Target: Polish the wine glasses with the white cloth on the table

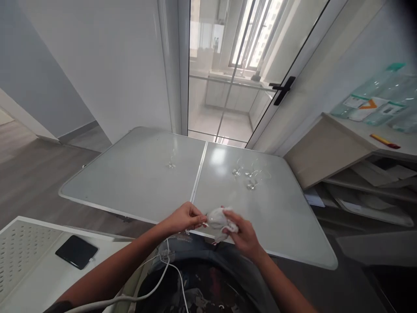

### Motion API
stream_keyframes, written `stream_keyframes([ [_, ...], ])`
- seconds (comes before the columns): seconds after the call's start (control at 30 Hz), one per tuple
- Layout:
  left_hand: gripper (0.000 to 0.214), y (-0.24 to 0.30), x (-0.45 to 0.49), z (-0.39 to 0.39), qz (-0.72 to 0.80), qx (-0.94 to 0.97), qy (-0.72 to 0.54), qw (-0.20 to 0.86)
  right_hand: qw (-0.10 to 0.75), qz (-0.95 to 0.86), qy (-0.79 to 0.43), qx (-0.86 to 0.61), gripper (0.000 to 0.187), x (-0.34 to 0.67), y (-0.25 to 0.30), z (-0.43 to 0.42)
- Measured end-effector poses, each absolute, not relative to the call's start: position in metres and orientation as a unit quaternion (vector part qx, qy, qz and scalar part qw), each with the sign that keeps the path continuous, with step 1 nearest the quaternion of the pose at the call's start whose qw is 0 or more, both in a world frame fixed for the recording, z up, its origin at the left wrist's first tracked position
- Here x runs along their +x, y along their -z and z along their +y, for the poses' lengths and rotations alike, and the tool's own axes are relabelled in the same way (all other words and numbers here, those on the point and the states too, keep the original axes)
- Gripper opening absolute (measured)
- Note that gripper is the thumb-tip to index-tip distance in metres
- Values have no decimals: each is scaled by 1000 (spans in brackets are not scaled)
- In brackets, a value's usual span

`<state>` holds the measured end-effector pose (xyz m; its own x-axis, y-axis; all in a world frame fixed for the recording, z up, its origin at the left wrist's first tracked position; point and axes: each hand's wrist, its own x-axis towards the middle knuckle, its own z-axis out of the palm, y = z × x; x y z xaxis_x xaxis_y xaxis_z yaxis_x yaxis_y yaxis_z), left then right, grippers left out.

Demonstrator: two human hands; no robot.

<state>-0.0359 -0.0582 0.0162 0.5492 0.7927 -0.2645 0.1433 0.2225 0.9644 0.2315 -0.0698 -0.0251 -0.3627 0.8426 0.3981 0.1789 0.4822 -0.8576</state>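
Near the front edge of the grey folding table, my left hand pinches a thin, pale, stem-like piece between thumb and fingers. Just to its right, my right hand is closed round a crumpled white cloth. A shiny, rounded bulge shows between the two hands; whether it is clear glass or plastic wrap I cannot tell. Farther back on the table's right half stand several small clear, glass-like pieces with shiny bottoms. A similar clear piece is on the left half.
A black phone lies on a white surface at lower left, with a white cable crossing my lap. On the right, a shelf unit carries large clear bottles and a yellow-red tool. A glass door stands behind the table.
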Motion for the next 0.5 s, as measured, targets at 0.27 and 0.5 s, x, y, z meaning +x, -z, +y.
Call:
stream_keyframes([
  [0.27, 50, -1, -39, -63, 444, 619, -385, 522, 654, -274, -564, -423, 38, 210, 18, -50],
  [0.5, 51, 4, -37, -58, 396, 539, -333, 664, 442, -324, -711, -441, 55, 205, 23, -63],
])
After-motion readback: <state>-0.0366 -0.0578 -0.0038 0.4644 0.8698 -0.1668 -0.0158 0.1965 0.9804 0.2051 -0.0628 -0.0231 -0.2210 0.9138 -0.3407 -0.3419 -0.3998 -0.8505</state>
